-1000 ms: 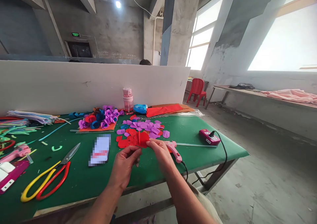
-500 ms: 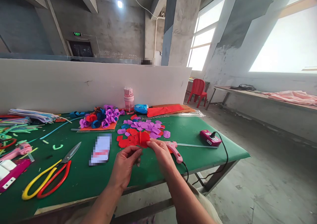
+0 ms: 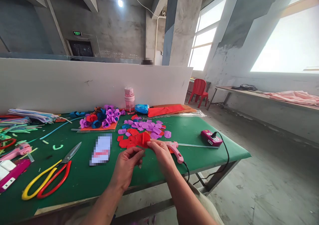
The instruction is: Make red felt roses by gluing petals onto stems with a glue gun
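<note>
Both my hands are raised over the near edge of the green table. My right hand pinches a red foam flower at its base, fingers closed on it. My left hand is curled just left of it, thumb and fingertips meeting at the flower's underside. Loose red and purple foam petals lie scattered on the table right behind the flower. A pink glue gun rests beside my right hand.
Red and yellow scissors lie at the left, near a phone. Finished foam roses and a pink bottle stand by the white partition. A pink power strip with a black cable sits at right.
The red flower has turned slightly in my fingers. My left fingertips have closed in a little toward its base. Nothing else has moved.
</note>
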A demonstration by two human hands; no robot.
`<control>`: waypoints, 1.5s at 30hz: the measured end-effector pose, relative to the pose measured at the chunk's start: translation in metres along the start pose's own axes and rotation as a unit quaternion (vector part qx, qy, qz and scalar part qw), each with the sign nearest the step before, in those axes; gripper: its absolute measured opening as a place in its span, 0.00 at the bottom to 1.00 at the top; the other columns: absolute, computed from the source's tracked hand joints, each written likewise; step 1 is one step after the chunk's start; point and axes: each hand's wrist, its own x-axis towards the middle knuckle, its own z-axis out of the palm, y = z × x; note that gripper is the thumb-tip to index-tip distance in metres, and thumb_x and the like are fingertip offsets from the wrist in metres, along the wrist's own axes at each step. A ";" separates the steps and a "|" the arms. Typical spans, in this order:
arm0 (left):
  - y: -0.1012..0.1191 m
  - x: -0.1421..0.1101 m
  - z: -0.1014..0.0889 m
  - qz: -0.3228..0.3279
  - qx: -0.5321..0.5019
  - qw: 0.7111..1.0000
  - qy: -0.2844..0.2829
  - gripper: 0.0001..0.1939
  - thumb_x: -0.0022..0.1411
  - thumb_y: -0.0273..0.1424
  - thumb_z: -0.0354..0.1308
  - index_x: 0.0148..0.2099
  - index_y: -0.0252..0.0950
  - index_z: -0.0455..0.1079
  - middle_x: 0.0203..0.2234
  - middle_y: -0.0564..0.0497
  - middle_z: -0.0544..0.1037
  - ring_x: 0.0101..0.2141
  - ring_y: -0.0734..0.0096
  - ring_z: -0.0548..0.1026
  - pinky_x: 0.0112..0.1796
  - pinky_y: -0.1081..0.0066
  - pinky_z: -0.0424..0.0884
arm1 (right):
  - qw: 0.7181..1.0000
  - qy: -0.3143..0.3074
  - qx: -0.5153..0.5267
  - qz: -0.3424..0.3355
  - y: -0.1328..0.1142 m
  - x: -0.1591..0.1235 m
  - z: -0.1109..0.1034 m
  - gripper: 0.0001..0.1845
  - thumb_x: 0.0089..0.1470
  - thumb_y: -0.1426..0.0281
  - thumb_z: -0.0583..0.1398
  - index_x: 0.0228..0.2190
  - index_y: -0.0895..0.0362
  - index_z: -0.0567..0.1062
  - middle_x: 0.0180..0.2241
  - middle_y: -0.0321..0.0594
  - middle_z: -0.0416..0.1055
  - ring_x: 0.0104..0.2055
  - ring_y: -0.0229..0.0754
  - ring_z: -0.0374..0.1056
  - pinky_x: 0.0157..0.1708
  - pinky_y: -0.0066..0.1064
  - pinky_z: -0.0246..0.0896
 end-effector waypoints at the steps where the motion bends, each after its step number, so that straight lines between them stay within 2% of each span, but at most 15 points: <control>1: 0.000 0.000 0.000 0.000 0.002 1.000 -0.002 0.12 0.43 0.37 0.66 0.26 0.33 0.73 0.20 0.54 0.70 0.20 0.78 0.63 0.20 0.77 0.62 | 1.000 -0.009 0.005 -0.001 0.002 0.001 0.000 0.13 0.43 0.63 0.55 0.16 0.55 0.58 0.16 0.29 0.50 0.19 0.33 0.43 0.21 0.27 0.40; 4: 0.000 0.000 0.001 -0.001 0.003 1.000 -0.008 0.12 0.43 0.37 0.66 0.26 0.33 0.73 0.20 0.54 0.70 0.20 0.78 0.63 0.20 0.77 0.62 | 1.000 -0.013 0.003 -0.002 0.004 0.001 0.000 0.12 0.43 0.62 0.55 0.17 0.56 0.61 0.16 0.30 0.53 0.20 0.33 0.45 0.21 0.27 0.41; 10: -0.003 0.002 -0.001 -0.010 -0.006 1.000 0.000 0.11 0.43 0.36 0.66 0.27 0.34 0.73 0.20 0.55 0.70 0.20 0.79 0.64 0.20 0.77 0.61 | 0.999 0.034 -0.024 0.012 -0.001 -0.002 -0.001 0.12 0.42 0.63 0.56 0.17 0.56 0.62 0.17 0.31 0.54 0.21 0.34 0.48 0.21 0.27 0.43; 17: -0.003 0.002 -0.001 -0.010 -0.008 1.000 -0.015 0.11 0.45 0.36 0.65 0.27 0.34 0.73 0.20 0.55 0.71 0.20 0.79 0.64 0.21 0.77 0.61 | 1.000 0.018 -0.003 0.016 0.000 -0.002 -0.001 0.13 0.43 0.63 0.57 0.17 0.56 0.61 0.16 0.29 0.51 0.20 0.33 0.46 0.21 0.26 0.41; 24: -0.003 0.001 -0.001 -0.008 -0.006 1.000 -0.016 0.11 0.46 0.36 0.65 0.27 0.33 0.72 0.20 0.54 0.71 0.20 0.79 0.63 0.21 0.78 0.61 | 0.999 0.007 0.025 0.019 -0.002 -0.005 0.001 0.11 0.44 0.63 0.56 0.18 0.57 0.65 0.16 0.30 0.54 0.19 0.32 0.47 0.20 0.27 0.40; 29: -0.004 0.002 -0.001 -0.008 -0.005 1.000 -0.024 0.10 0.47 0.36 0.64 0.28 0.33 0.72 0.20 0.54 0.71 0.20 0.80 0.63 0.20 0.78 0.61 | 0.999 0.002 0.031 0.013 -0.001 -0.004 0.001 0.11 0.43 0.63 0.57 0.17 0.57 0.65 0.15 0.30 0.55 0.19 0.32 0.47 0.20 0.26 0.40; 33: -0.004 0.002 -0.001 -0.010 -0.006 1.000 -0.022 0.11 0.46 0.36 0.65 0.28 0.33 0.72 0.20 0.55 0.70 0.20 0.80 0.63 0.19 0.78 0.61 | 0.999 -0.020 0.035 -0.004 -0.002 -0.004 0.001 0.12 0.44 0.64 0.56 0.17 0.58 0.66 0.15 0.30 0.58 0.19 0.31 0.49 0.20 0.25 0.44; 36: -0.003 0.001 -0.001 -0.011 -0.018 1.000 -0.020 0.11 0.45 0.36 0.65 0.27 0.33 0.72 0.19 0.55 0.69 0.19 0.80 0.62 0.19 0.79 0.61 | 0.997 -0.052 0.041 -0.032 -0.001 -0.004 0.001 0.06 0.42 0.69 0.58 0.20 0.59 0.72 0.18 0.32 0.65 0.23 0.34 0.58 0.26 0.26 0.53; 38: -0.003 0.001 -0.001 -0.013 -0.022 1.000 -0.017 0.11 0.45 0.36 0.65 0.27 0.33 0.72 0.19 0.55 0.69 0.19 0.81 0.62 0.19 0.79 0.61 | 0.994 -0.087 0.041 -0.053 0.001 -0.002 0.001 0.07 0.41 0.71 0.58 0.25 0.59 0.75 0.22 0.34 0.69 0.27 0.36 0.63 0.31 0.27 0.57; 41: -0.003 0.001 0.000 -0.013 -0.026 0.999 -0.017 0.12 0.45 0.37 0.65 0.27 0.33 0.72 0.19 0.55 0.70 0.19 0.81 0.62 0.19 0.78 0.61 | 0.991 -0.108 0.035 -0.071 0.006 0.000 0.001 0.11 0.42 0.73 0.58 0.30 0.59 0.77 0.26 0.36 0.72 0.29 0.38 0.66 0.34 0.29 0.59; 45: -0.003 0.002 0.001 -0.012 -0.037 0.999 -0.024 0.12 0.44 0.37 0.65 0.26 0.32 0.72 0.18 0.55 0.69 0.19 0.81 0.62 0.19 0.79 0.62 | 0.990 -0.109 0.039 -0.077 0.010 0.002 0.000 0.09 0.43 0.73 0.58 0.29 0.59 0.77 0.25 0.36 0.72 0.27 0.37 0.65 0.32 0.29 0.59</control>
